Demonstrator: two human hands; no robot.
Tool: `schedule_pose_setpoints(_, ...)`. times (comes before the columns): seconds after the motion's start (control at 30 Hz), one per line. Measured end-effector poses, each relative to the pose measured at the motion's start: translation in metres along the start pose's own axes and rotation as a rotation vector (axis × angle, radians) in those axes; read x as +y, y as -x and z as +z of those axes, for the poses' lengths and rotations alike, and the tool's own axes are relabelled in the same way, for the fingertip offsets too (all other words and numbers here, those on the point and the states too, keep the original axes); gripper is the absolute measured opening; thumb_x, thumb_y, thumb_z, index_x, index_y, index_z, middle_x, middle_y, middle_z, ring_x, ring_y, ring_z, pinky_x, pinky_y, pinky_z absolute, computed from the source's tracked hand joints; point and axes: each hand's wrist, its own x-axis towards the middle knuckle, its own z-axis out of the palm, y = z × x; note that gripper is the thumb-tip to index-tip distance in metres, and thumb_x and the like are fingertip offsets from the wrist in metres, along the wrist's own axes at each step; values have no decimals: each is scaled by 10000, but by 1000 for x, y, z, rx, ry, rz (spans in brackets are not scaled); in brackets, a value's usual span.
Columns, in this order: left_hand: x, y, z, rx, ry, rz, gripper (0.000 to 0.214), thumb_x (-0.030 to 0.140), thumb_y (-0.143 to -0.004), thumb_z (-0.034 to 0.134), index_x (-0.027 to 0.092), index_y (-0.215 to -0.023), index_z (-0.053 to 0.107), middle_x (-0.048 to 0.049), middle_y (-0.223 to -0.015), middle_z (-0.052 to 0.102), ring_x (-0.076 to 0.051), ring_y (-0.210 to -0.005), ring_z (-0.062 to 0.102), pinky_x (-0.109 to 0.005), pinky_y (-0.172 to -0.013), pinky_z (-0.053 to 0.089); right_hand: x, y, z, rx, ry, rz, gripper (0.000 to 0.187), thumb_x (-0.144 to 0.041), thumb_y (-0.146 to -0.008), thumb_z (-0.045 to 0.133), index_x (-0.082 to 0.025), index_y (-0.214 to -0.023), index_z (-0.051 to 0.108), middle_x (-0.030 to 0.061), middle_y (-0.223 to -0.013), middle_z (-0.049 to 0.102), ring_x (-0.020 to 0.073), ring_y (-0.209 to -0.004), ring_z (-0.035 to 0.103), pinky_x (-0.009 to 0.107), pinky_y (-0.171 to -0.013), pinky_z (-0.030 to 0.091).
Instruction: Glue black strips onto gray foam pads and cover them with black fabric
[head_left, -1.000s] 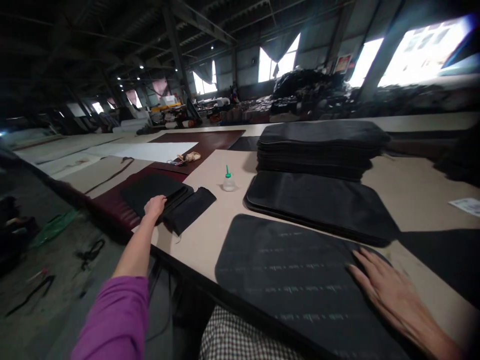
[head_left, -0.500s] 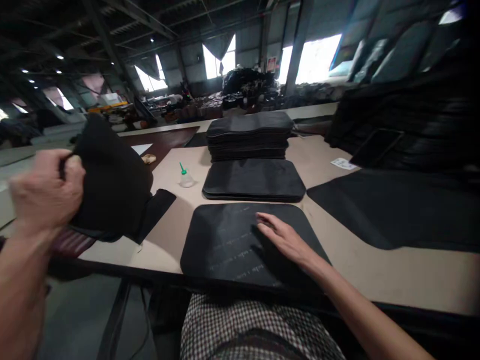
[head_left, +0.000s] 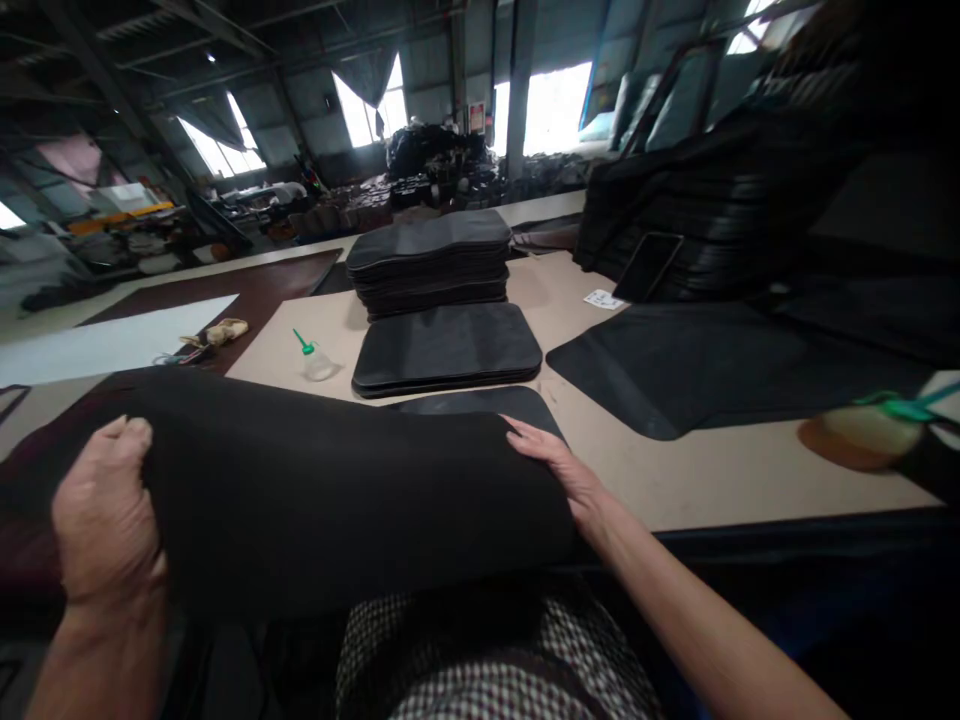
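A large black sheet (head_left: 352, 500) hangs between my two hands above the table's front edge. My left hand (head_left: 112, 510) is closed on its left end, with the fingertips behind the sheet. At the upper right edge, my right hand (head_left: 566, 475) grips the sheet; some of its fingers are hidden. Behind it, a dark rounded panel (head_left: 487, 402) lies mostly covered on the table. Farther back sit a low stack of black rounded panels (head_left: 450, 345) and a taller stack (head_left: 435, 265).
A small clear bottle with a green nozzle (head_left: 318, 362) stands left of the stacks. Wider black pieces (head_left: 667, 360) lie to the right, near a bottle of brown liquid (head_left: 859, 437) and a phone (head_left: 651, 266). A white sheet (head_left: 112, 335) is at far left.
The black sheet has swung from the left to in front of me, over the marked panel. My right hand has gone from hovering over that panel to gripping the sheet. The view has turned right.
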Motion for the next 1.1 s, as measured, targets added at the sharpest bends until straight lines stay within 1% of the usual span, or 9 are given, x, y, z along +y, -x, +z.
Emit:
schedule_pose_setpoints(0.07, -20, 3, 2, -27, 5, -64, 241, 358, -753, 764, 213, -942, 720, 83, -784, 672, -89, -678, 564, -169, -571, 521, -9, 6, -10, 87, 77, -104, 644, -290, -762, 839, -256, -1364, 612, 71, -1438, 613, 274, -1295, 607, 405, -1116, 496)
schedule_pose_setpoints(0.2, -74, 9, 0, -256, -47, -223, 507, 461, -629, 874, 200, -1014, 673, 48, -761, 685, -109, -605, 596, -215, -579, 537, -32, 9, -33, 203, 321, -356, 777, -322, -764, 836, -285, -1470, 515, 31, -1575, 469, 262, -1461, 426, 397, -1204, 391)
schedule_pose_setpoints(0.3, -117, 19, -1, -400, -244, -228, 569, 600, -663, 822, 190, -1014, 640, 30, -736, 680, -144, -645, 632, -230, -600, 519, -38, 4, -54, 239, 483, -372, 904, -356, -762, 831, -287, -1552, 396, 74, -1495, 561, 286, -1370, 537, 434, -1133, 472)
schedule_pose_setpoints(0.4, -154, 25, 1, -586, -607, -128, 497, 690, -757, 682, 210, -850, 588, 53, -598, 575, -149, -584, 574, -230, -561, 430, -29, -5, -72, 359, 747, -243, 963, -420, -751, 805, -214, -1572, 345, 148, -1297, 689, 347, -1166, 674, 513, -981, 561)
schedule_pose_setpoints(0.5, -178, 23, 2, -694, -933, 89, 432, 656, -857, 560, 235, -766, 527, 55, -571, 513, -148, -559, 531, -241, -576, 356, -15, -13, -83, 491, 1129, -252, 889, -456, -756, 759, -164, -1525, 423, 175, -1221, 704, 381, -1178, 656, 528, -982, 538)
schedule_pose_setpoints(0.63, -187, 18, 0, -749, -1101, 145, 393, 615, -933, 458, 252, -789, 500, 40, -627, 549, -165, -588, 547, -250, -596, 325, -10, -16, -85, 528, 1387, -276, 838, -459, -809, 685, -183, -1546, 398, 166, -1174, 705, 375, -1125, 674, 494, -923, 546)
schedule_pose_setpoints(0.9, -181, 20, 4, -752, -1283, 117, 406, 622, -978, 407, 251, -927, 567, 0, -730, 639, -193, -671, 619, -263, -594, 326, -9, -20, -88, 550, 1577, -252, 799, -480, -875, 635, -168, -1557, 360, 171, -1160, 697, 366, -1080, 675, 470, -897, 540)
schedule_pose_setpoints(1.0, -172, 28, 5, -695, -1418, 228, 480, 625, -990, 383, 233, -1185, 581, -69, -933, 708, -245, -768, 669, -287, -592, 369, -8, -11, -90, 562, 1664, -398, 597, -476, -928, 563, -162, -1434, 512, 184, -1227, 646, 368, -1151, 619, 505, -972, 508)
schedule_pose_setpoints(1.1, -160, 41, 6, -634, -1390, 462, 568, 575, -1013, 361, 187, -1409, 489, -161, -1222, 667, -302, -951, 685, -346, -672, 481, -13, 11, -100, 668, 1608, -670, 400, -450, -953, 541, -181, -1239, 619, 179, -1271, 592, 355, -1230, 550, 521, -1034, 473)
